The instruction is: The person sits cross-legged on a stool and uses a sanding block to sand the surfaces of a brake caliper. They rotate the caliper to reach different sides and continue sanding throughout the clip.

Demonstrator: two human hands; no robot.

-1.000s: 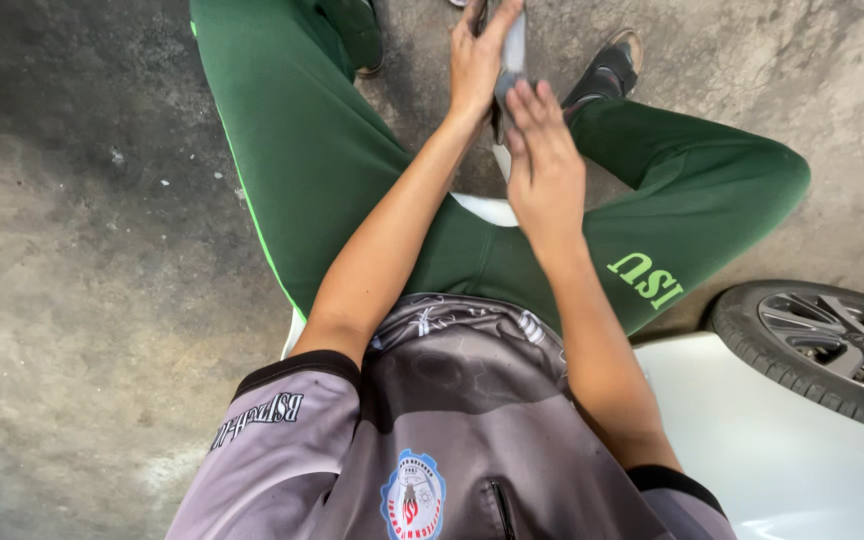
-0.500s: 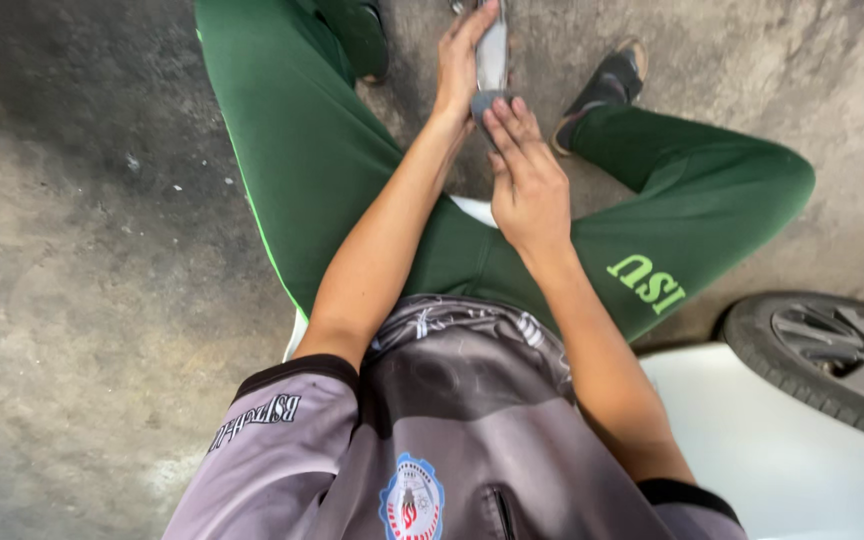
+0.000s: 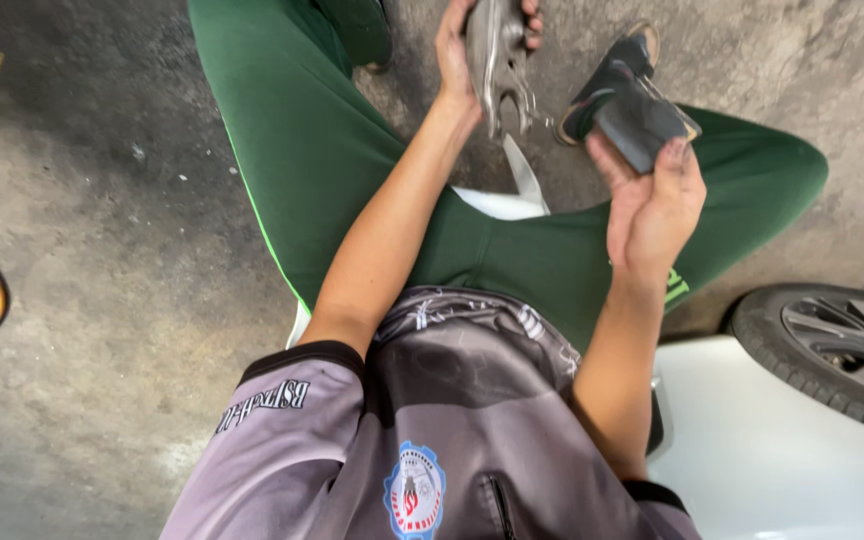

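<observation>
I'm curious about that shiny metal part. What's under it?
Under the metal part in the left hand lie concrete floor and a white strip. The floor straight behind the part is covered.

A metal part [image 3: 497, 60] in the left hand [image 3: 467, 45], a block [image 3: 642, 125] in the right hand [image 3: 652, 200] beside it

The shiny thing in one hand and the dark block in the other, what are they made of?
The forked part in the left hand looks like bare metal: grey, with dull gleams and worn patches. The dark block in the right hand is matt charcoal with a paler edge; it could be rubber, sanding material or coated metal, hard to tell.
</observation>
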